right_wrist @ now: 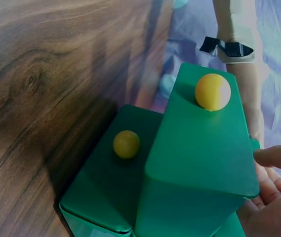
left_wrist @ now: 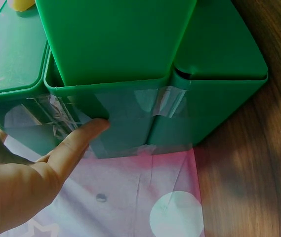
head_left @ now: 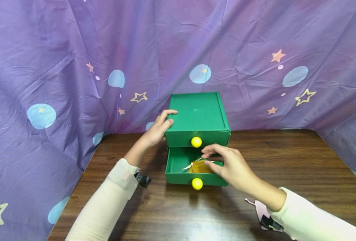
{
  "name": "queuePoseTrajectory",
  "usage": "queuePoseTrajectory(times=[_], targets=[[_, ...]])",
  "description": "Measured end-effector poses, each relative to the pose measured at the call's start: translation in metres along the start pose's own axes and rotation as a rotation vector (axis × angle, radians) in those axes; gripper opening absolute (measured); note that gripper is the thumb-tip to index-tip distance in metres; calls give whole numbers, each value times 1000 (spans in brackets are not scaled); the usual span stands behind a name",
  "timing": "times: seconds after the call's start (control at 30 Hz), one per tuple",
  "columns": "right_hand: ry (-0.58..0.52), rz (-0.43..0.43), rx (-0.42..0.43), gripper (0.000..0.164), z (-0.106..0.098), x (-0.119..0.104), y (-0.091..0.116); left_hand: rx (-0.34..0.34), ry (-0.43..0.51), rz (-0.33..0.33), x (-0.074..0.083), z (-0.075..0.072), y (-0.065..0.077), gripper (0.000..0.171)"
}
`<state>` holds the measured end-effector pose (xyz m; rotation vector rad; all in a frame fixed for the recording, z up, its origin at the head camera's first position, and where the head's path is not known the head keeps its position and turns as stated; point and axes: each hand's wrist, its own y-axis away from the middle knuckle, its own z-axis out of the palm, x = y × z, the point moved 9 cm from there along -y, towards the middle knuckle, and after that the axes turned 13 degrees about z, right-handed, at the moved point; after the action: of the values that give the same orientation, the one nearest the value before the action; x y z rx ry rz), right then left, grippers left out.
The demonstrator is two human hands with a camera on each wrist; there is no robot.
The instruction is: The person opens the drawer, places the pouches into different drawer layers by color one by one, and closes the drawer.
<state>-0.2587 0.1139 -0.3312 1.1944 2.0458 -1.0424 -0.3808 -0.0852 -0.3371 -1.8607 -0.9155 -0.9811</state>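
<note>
A green drawer cabinet with yellow knobs stands on the table, a lower drawer pulled out below the top one. Inside that drawer lies a golden-yellow pouch with pale strings. My left hand rests on the cabinet's left side, fingertips over its top edge; in the left wrist view the thumb lies extended along the taped side wall. Above the open drawer hovers my right hand, thumb and fingers apart beside the pouch, with nothing visible between them. The right wrist view hides the drawer's inside.
A pink pouch with a cord lies on the table, partly under my right wrist. In the right wrist view another drawer with a yellow knob is closed, beside the pulled-out one. A purple patterned curtain hangs behind the wooden table.
</note>
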Motion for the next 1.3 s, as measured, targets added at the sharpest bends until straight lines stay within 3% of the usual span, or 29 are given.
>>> queuePoseTrajectory(times=[0.6,1.13,1.3], targets=[[-8,-31,1,38,-4,-17,21,-1,1,5,3,0,1,45],[-3,-88,9,41,15,-20,49,16,42,8,0,1,-1,46],[12,-123,54,43,18,-21,56,15,33,6,2,1,0,46]])
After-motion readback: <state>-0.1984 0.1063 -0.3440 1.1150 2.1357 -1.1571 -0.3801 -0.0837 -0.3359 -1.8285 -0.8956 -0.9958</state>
